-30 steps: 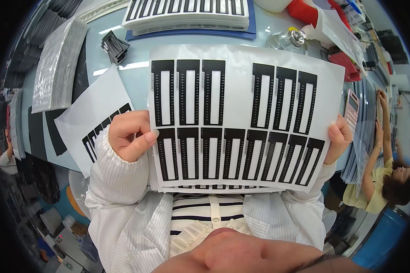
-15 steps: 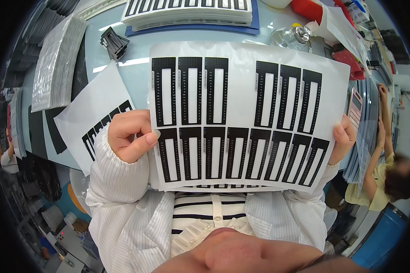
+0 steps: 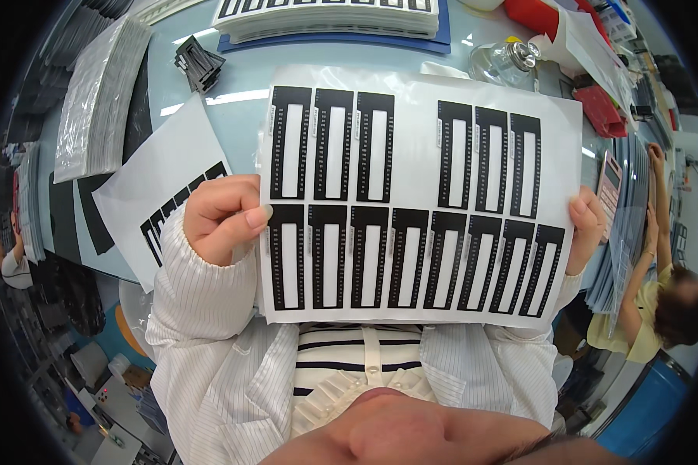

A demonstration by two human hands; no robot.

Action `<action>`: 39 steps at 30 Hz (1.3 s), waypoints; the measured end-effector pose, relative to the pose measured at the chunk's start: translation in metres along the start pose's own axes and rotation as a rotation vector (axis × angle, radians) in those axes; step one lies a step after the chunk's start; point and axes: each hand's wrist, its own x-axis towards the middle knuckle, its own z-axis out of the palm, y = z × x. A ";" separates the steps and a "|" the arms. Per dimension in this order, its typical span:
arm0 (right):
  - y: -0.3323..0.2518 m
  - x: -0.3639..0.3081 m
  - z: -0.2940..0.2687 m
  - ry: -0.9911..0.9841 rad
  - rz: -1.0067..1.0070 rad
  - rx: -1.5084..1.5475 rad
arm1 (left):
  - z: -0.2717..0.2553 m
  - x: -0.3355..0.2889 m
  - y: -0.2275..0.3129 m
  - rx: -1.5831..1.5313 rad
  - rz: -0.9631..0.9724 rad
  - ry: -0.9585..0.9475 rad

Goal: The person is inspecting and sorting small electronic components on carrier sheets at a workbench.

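Between my hands is a white sheet of black frame-shaped stickers (image 3: 415,147), held up above the near table edge. Its stickers lie in two rows, with a bare white gap in the upper row. My left hand (image 3: 226,219) pinches the left edge, thumb on the front face. On the right edge my right hand (image 3: 586,230) grips with the thumb in front, its other fingers mostly hidden behind. A second sticker sheet (image 3: 163,174) lies on the table left of my left hand. Beyond it sits a small pile of loose black frame pieces (image 3: 198,63).
A thick stack of sticker sheets (image 3: 333,25) rests on a blue board (image 3: 229,44) at the back. Plastic-wrapped sheets (image 3: 101,101) stand at left. Back right are a clear glass bottle (image 3: 500,62) and a pink calculator (image 3: 609,190). Another person (image 3: 636,310) works at far right.
The sheet has tilted to face me more squarely, and its right edge has shifted slightly left. Lower sheet edges that showed beneath it are now hidden. Both hands keep their grip.
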 end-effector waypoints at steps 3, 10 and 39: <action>0.004 0.002 0.002 -0.013 0.024 0.012 | 0.004 -0.001 0.000 -0.092 -0.045 0.066; 0.001 0.001 0.009 -0.037 0.067 -0.018 | 0.006 -0.003 0.001 -0.166 -0.159 0.163; 0.006 0.004 0.011 -0.079 0.117 0.030 | -0.002 -0.002 -0.006 -0.122 -0.244 0.263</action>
